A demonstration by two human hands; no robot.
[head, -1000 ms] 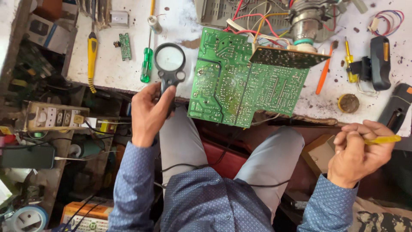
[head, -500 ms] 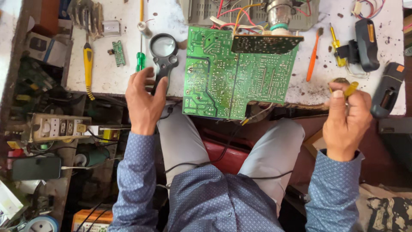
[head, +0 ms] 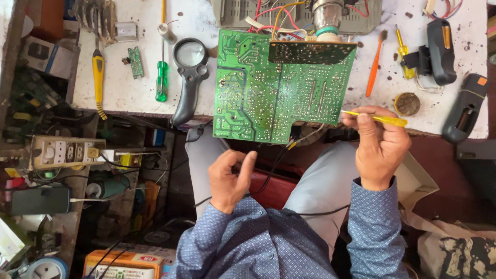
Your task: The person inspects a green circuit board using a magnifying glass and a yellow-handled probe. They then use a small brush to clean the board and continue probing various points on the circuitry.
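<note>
Tool (head: 380, 119) tip behind circuit board (head: 268, 93)

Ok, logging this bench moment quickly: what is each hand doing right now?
Left hand: loosely open over the lap, holding nothing.
Right hand: closed on a thin yellow tool at the green circuit board's edge.

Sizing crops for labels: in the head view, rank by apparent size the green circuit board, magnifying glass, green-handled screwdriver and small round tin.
1. green circuit board, by far the largest.
2. magnifying glass.
3. green-handled screwdriver, about as long as the magnifier but much thinner.
4. small round tin, smallest.
All lie on the same bench, so nearness hardly skews this.
</note>
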